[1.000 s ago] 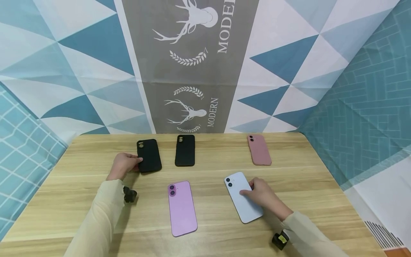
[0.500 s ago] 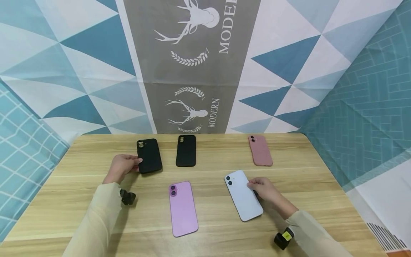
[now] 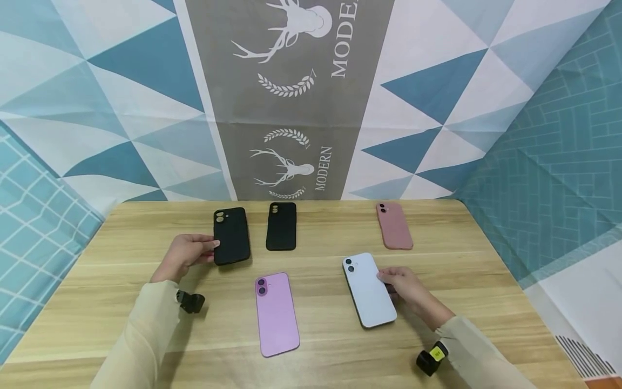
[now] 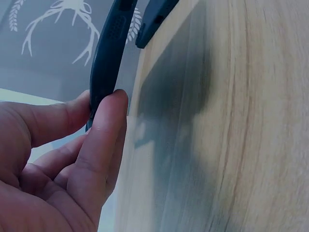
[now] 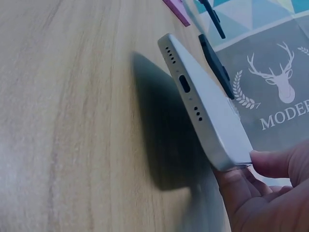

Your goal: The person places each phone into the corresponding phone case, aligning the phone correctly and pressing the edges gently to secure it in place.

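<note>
Cream left sleeve [image 3: 138, 335]: stretched left of the lilac phone [image 3: 277, 316], a black wrist camera [image 3: 191, 302] at its cuff.
Left hand [image 3: 187, 252]: pinched one edge of a case between thumb and fingers, left of the lilac phone and farther out.
Held black case [image 3: 232, 237]: tilted and raised off the wooden table [image 3: 335, 351], beyond and left of the lilac phone; its shadow fell apart from it.
Second black case [image 3: 281, 228]: lay almost straight beyond the lilac phone, near the table's far edge.
Lilac phone's own pose: back upward, lenses at the far end.
White phone [image 3: 370, 292]: right of the lilac phone, tilted and lifted, its shadow on the wood beside it.
Pink phone-shaped piece [image 3: 394, 229]: lay beyond the lilac phone, well to its right.
Right hand [image 3: 404, 283]: gripped the white phone's right edge, thumb on the back, right of the lilac phone.
Right sleeve [image 3: 478, 354]: farthest right of the lilac phone, with another wrist camera [image 3: 430, 360].
</note>
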{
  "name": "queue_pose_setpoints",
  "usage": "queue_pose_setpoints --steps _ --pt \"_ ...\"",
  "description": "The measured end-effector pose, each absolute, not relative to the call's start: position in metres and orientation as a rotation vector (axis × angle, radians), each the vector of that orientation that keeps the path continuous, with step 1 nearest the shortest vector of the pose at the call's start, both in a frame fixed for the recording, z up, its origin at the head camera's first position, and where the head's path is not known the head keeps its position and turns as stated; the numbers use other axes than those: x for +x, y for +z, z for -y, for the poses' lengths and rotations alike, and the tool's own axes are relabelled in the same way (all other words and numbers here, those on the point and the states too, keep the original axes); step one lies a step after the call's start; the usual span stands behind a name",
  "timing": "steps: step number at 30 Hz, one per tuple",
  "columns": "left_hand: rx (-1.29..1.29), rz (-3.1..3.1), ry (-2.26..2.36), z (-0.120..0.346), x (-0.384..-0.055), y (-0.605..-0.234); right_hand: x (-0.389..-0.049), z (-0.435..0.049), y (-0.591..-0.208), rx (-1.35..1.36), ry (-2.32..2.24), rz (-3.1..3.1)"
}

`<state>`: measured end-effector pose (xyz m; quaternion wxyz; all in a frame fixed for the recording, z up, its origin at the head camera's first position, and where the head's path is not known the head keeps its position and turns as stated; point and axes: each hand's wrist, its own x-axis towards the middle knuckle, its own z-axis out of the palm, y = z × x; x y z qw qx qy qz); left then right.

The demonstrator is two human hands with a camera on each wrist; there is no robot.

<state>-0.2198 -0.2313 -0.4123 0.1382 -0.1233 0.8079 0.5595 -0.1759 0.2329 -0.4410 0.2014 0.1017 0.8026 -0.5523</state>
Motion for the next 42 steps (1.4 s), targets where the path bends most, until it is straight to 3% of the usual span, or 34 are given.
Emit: queue_pose_setpoints --steps 42 --pt "-0.28 -2.213 1.72 0.207 -0.211 -0.411 -0.183 -0.224 -0.432 0.342 -1.688 -2.15"
